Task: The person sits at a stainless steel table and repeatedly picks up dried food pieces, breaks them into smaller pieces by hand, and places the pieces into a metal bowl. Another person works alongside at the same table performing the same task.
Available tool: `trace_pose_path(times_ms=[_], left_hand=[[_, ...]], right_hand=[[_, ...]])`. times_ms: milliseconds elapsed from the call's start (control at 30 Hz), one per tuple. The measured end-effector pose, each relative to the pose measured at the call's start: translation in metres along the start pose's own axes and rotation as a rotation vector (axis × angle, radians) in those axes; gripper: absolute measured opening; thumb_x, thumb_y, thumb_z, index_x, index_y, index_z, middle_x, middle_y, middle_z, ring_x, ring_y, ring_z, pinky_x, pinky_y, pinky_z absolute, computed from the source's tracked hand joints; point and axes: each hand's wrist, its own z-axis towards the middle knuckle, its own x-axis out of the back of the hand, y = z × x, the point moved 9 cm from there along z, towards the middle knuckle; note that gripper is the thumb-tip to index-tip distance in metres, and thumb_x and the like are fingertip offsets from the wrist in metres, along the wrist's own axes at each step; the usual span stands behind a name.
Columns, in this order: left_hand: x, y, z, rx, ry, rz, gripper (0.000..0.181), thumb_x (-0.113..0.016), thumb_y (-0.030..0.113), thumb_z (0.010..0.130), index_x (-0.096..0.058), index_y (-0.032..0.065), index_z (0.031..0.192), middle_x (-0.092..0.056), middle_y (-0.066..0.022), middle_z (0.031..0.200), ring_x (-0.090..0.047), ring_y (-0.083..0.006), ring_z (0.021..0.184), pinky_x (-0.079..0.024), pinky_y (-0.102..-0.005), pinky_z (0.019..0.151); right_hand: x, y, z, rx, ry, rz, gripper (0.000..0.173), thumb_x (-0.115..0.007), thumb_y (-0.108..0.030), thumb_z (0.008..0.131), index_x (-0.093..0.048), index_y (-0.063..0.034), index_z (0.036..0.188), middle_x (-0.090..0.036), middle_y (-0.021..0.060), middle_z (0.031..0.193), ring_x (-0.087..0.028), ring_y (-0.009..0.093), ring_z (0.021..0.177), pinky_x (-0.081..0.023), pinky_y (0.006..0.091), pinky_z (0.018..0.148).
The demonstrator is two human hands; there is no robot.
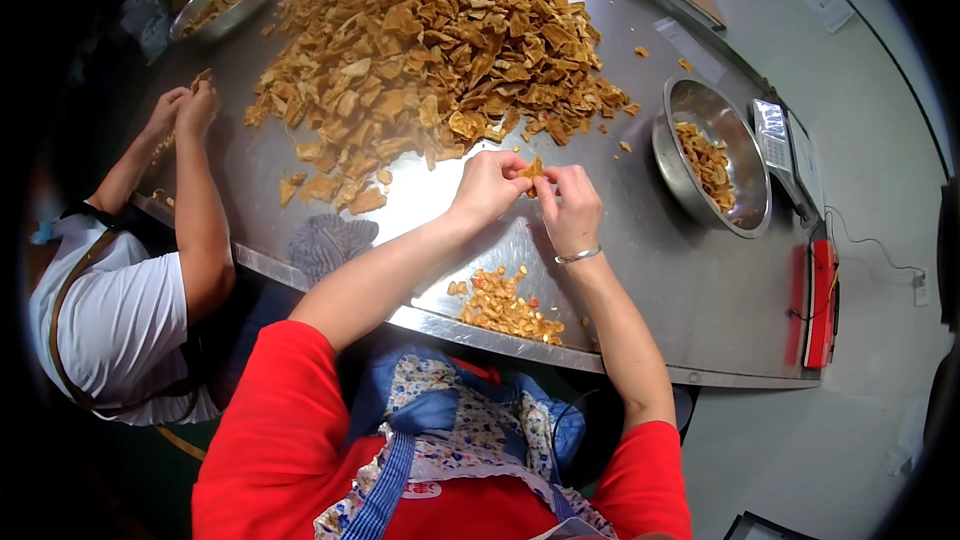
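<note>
Between my fingertips is a yellow-brown dried piece (533,169), perhaps sliced food. My left hand (491,178) pinches it from one side, and my right hand (570,202), with a bracelet at the wrist, grips it from the other. Beyond my hands rises a large heap of similar dried pieces (450,45) on the stainless steel table (675,307). Nearer my body, a small pile of pale yellow bits (506,307) lies by the table's front edge. To the right, a steel bowl (750,172) holds more dried pieces.
A grey cloth (330,244) lies left of my forearm. On the left, a co-worker's hands (187,105) hold a similar piece. Another steel bowl (259,0) stands at the far left. Along the right edge are a scale (780,146) and a red object (820,304).
</note>
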Motion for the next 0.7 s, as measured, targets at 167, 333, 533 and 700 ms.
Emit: trace_pose_path(times_ms=[167, 333, 533, 700], left_hand=[[0.000, -0.002, 0.000, 0.014, -0.046, -0.021, 0.011, -0.062, 0.002, 0.071, -0.062, -0.0030, 0.081, -0.063, -0.0058, 0.069, -0.057, -0.0083, 0.063, -0.046, -0.0212, 0.057], [-0.006, -0.002, 0.001, 0.044, -0.155, -0.217, 0.011, -0.060, -0.001, 0.072, -0.062, -0.0027, 0.083, -0.062, -0.0054, 0.072, -0.058, -0.0091, 0.065, -0.046, -0.0214, 0.059], [-0.012, 0.009, 0.000, -0.021, -0.259, -0.241, 0.010, -0.060, -0.001, 0.074, -0.061, -0.0025, 0.084, -0.062, -0.0049, 0.075, -0.058, -0.0093, 0.068, -0.047, -0.0216, 0.062], [-0.021, 0.007, 0.001, 0.062, -0.401, -0.515, 0.014, -0.058, 0.002, 0.076, -0.059, -0.0003, 0.090, -0.061, -0.0040, 0.081, -0.056, -0.0093, 0.071, -0.046, -0.0217, 0.066]], right_hand=[[-0.011, 0.001, -0.009, -0.040, -0.045, 0.099, 0.019, -0.061, -0.012, 0.076, -0.059, -0.0008, 0.091, -0.054, 0.0107, 0.074, -0.055, 0.026, 0.063, -0.045, 0.0333, 0.054], [-0.009, 0.009, -0.009, -0.108, -0.033, 0.270, 0.019, -0.061, -0.012, 0.077, -0.060, 0.0000, 0.092, -0.054, 0.0096, 0.071, -0.054, 0.020, 0.058, -0.044, 0.0289, 0.052], [-0.006, 0.021, -0.011, -0.196, -0.069, 0.308, 0.014, -0.054, -0.011, 0.083, -0.060, 0.0014, 0.087, -0.055, 0.0073, 0.068, -0.053, 0.016, 0.055, -0.042, 0.0253, 0.050], [-0.036, 0.053, -0.020, -0.557, -0.247, 0.974, 0.022, -0.046, -0.016, 0.089, -0.057, 0.0023, 0.088, -0.057, 0.0043, 0.070, -0.050, 0.010, 0.050, -0.043, 0.0213, 0.049]])
